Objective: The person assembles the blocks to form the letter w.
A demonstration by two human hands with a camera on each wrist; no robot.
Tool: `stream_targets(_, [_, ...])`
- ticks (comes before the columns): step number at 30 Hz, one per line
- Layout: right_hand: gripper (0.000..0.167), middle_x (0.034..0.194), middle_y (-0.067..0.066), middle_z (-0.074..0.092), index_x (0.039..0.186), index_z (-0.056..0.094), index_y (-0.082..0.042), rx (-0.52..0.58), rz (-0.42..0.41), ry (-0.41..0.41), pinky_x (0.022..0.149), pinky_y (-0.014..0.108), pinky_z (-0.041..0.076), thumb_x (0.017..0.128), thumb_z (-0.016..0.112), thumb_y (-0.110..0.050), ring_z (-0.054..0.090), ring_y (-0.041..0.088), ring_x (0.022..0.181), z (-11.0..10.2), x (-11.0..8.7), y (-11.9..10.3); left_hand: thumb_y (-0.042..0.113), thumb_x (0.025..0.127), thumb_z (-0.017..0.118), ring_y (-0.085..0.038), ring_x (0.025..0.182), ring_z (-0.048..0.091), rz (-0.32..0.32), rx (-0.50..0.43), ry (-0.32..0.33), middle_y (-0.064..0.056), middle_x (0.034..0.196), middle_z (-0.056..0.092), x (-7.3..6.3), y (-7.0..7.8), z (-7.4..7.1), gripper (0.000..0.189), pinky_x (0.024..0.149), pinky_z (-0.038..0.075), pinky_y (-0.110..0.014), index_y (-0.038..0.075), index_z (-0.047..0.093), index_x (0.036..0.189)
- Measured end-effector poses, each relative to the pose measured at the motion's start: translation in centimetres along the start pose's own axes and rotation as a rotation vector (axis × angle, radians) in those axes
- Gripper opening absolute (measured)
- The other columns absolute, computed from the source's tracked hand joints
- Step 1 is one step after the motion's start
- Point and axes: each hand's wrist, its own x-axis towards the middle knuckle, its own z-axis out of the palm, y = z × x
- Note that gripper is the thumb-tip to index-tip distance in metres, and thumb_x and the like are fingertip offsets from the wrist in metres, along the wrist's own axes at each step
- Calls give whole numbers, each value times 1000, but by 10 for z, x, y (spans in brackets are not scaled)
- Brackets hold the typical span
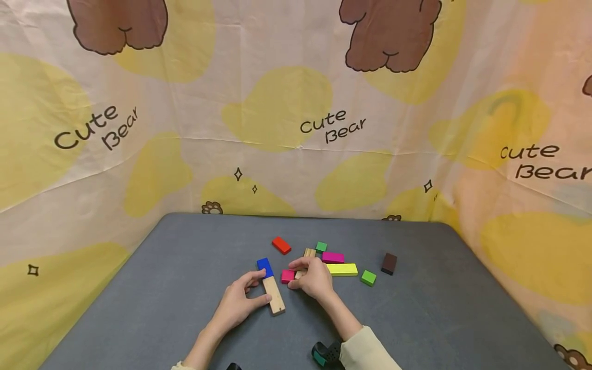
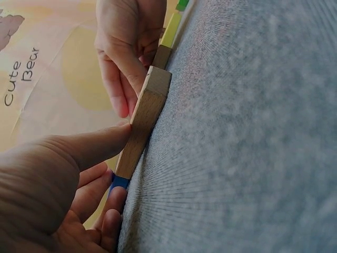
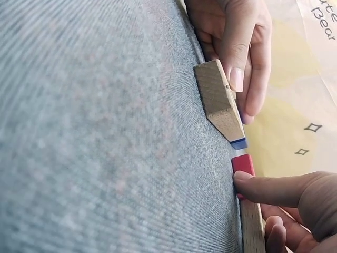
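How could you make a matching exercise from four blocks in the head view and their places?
1. blue block
2. dark brown block
3. small pink block
4. yellow block

A. farthest right of all blocks
B. between the right hand and a green block
C. touched by the right hand
D. against a plain wooden block's far end

Pairs: 1-D, 2-A, 3-C, 4-B

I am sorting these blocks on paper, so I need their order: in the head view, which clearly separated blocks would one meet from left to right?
Blue rectangular block → pink rectangular block → dark green small block → yellow long block → light green small block → dark brown rectangular block.
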Motion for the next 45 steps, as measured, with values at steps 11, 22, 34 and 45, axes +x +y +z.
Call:
stream_targets(11, [38, 92, -5, 68, 97, 76, -17, 62, -2, -33, 67, 34, 44, 65, 92, -5, 54, 18, 77, -2, -4, 1, 24, 80, 84, -24, 113, 58, -15, 15, -6, -5, 127, 63, 0, -2, 1, 57, 98, 43, -49, 12, 63, 131])
stream_targets(22, [40, 99, 3, 69, 111, 70, -1, 333, -65, -178, 77, 33, 53, 74, 85, -2, 60, 26, 90, -24, -7, 7, 25, 79, 84, -25, 112, 59, -3, 23, 0, -7, 125, 64, 1, -2, 3, 57, 97, 44, -49, 11, 63, 131])
stream_targets(34, [41, 101, 4, 67, 112, 70, -4, 366, -52, -177, 74, 33, 54, 75, 86, -7, 61, 25, 89, -42, -41, 3, 22, 79, 85, -25, 111, 59, -1, 27, 20, -8, 124, 64, 0, -1, 2, 57, 97, 44, -49, 10, 64, 130])
stream_targets(45, [39, 87, 5, 66, 106, 71, -2, 331, -37, -343, 46, 24, 42, 70, 84, 7, 53, 13, 55, -38, -68, 3, 24, 79, 85, -25, 113, 59, 15, 16, 17, -6, 126, 64, -1, 1, 0, 58, 98, 43, -49, 9, 63, 131])
